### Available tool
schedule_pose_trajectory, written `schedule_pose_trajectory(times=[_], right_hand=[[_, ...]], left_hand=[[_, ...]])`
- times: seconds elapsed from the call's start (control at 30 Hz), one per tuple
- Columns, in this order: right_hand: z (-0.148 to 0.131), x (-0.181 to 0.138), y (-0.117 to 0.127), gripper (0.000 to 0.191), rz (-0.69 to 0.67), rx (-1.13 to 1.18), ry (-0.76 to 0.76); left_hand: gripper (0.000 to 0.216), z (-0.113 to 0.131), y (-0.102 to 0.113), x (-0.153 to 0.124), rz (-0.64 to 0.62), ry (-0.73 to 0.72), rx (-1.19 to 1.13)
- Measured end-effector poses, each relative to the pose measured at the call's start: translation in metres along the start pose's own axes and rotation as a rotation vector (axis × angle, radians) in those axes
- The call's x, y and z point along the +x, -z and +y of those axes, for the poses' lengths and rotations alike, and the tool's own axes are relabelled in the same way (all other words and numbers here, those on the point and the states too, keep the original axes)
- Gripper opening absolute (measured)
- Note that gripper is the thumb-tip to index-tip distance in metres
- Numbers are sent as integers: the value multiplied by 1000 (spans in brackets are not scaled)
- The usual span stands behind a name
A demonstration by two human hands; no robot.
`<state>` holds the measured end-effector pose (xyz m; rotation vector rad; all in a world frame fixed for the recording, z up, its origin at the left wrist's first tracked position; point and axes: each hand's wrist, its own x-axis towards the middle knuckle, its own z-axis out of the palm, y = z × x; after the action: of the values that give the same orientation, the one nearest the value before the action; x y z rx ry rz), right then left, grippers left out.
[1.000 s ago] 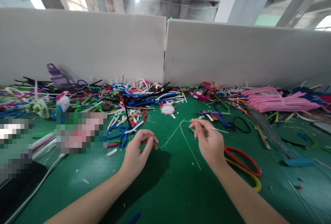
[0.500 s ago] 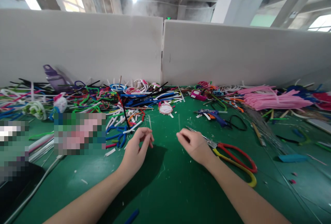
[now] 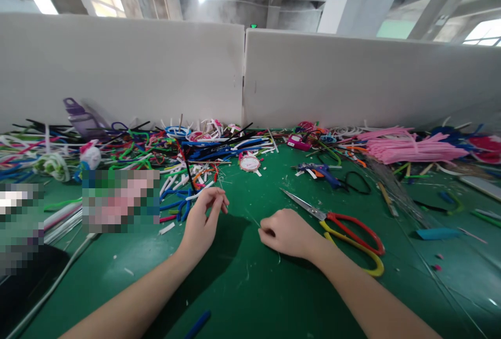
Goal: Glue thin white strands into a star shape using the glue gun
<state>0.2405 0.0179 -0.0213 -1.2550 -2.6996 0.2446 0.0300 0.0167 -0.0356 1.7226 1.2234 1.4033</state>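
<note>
My left hand (image 3: 205,214) is held above the green table (image 3: 242,302), thumb and fingers drawn together in a pinch. Whatever it may hold is too small to make out. To its left lie cut pieces of blue pipe cleaner (image 3: 182,207). My right hand (image 3: 285,232) is closed, with its fingertips toward the left hand. A thin pale line shows by those fingertips; I cannot tell if it is a strand or a mark on the table. Beside the right hand lie scissors (image 3: 323,214) with one red and one yellow handle, blades slightly apart.
A round white piece with a reddish rim (image 3: 249,162) lies ahead, near a blue glue gun (image 3: 326,176). Pink pipe cleaners (image 3: 415,147) are bundled at right. Tangled pipe cleaners and a purple bottle (image 3: 80,119) line the white partition (image 3: 156,73). A blue stick (image 3: 198,324) lies in front.
My right hand has dropped nearer and slightly left, uncovering the scissor blades. My left hand has shifted slightly left and up, still pinched.
</note>
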Motion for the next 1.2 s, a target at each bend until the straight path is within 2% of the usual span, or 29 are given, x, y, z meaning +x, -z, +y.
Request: schedule_pose_trajectory(times=[0.2,0.27,0.33,0.4,0.5,0.6,0.67,0.77,0.9,1.03,1.2], right_hand=[[-13,-3,2,32,-66,87,149],[-13,-3,1,36,-34,107,174],[-10,-3,1,38,56,81,160],[-3,-2,3,38,177,23,96],[12,0,10,34,328,-10,-93],[27,0,20,25,380,-8,-320],[35,-1,26,25,364,-27,-417],[45,-10,34,30,291,-64,-458],[57,-33,40,42,74,-134,-518],[68,-56,41,44,-46,-178,-629],[75,-71,43,41,-84,-84,-702]], left_hand=[[9,-4,-1,1,-26,-7,-1],[9,-5,-1,1,-34,0,4],[9,-5,-2,1,-35,5,10],[9,-5,-2,1,-32,10,16],[10,-4,-2,1,-36,20,23],[11,-2,-3,2,-55,37,12],[11,-2,-3,1,-59,46,5],[12,-2,-4,2,-53,57,9],[12,-3,-1,2,-45,85,25],[14,-2,0,2,-40,126,46],[11,-2,0,3,10,188,38]])
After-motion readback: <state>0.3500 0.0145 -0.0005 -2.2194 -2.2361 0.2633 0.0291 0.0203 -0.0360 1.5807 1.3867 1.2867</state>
